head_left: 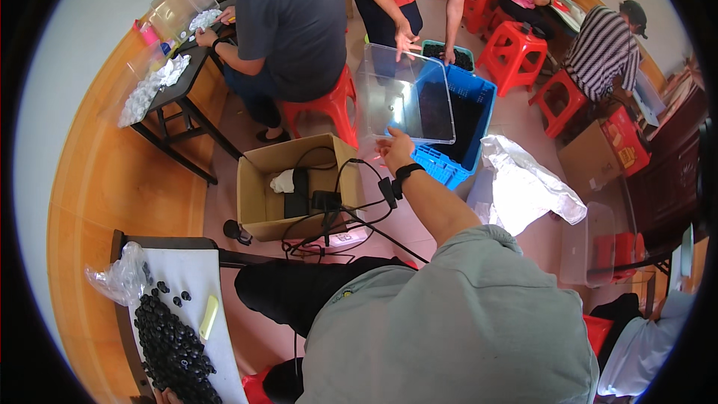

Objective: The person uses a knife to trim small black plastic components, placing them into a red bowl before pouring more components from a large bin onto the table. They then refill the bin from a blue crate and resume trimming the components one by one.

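My right hand [396, 151], with a black band at its wrist, reaches forward and grips the near edge of a clear plastic bin [385, 97]. A person in a red shirt has a hand [406, 39] at the bin's far rim. Below the tilted bin stands a blue crate [479, 97] with dark contents. At the lower left, part of my left hand [166, 396] shows beside a pile of small black parts [168, 340] on a white-topped table [224, 314]; most of it is cut off by the picture's edge. A pale yellow tool [209, 317] lies by the pile.
An open cardboard box [258, 194] and tangled black cables [366, 217] stand before me. A white sack [523, 179] lies right of the crate. Red stools [516, 52] and seated people are around. A clear plastic bag [123, 277] lies on my table's corner.
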`<action>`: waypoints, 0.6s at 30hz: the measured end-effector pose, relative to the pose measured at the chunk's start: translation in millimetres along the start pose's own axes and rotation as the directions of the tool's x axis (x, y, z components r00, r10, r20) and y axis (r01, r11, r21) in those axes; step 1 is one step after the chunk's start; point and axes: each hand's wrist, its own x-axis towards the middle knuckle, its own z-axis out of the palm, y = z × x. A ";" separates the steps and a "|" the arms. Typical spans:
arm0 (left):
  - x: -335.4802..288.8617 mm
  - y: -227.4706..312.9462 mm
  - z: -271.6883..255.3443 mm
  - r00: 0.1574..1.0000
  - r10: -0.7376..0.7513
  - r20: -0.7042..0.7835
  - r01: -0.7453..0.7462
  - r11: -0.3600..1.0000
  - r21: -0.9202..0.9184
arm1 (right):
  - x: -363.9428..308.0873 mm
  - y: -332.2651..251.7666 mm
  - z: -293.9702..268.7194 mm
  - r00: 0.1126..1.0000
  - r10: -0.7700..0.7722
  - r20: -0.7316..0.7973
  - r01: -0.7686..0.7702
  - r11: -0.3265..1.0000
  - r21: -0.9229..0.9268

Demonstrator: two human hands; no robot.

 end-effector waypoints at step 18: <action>-2.6 -4.8 -7.5 0.998 0.063 -0.011 -0.062 0.995 0.072 | -1.6 -7.4 14.3 0.997 -0.079 0.008 0.079 0.993 -0.085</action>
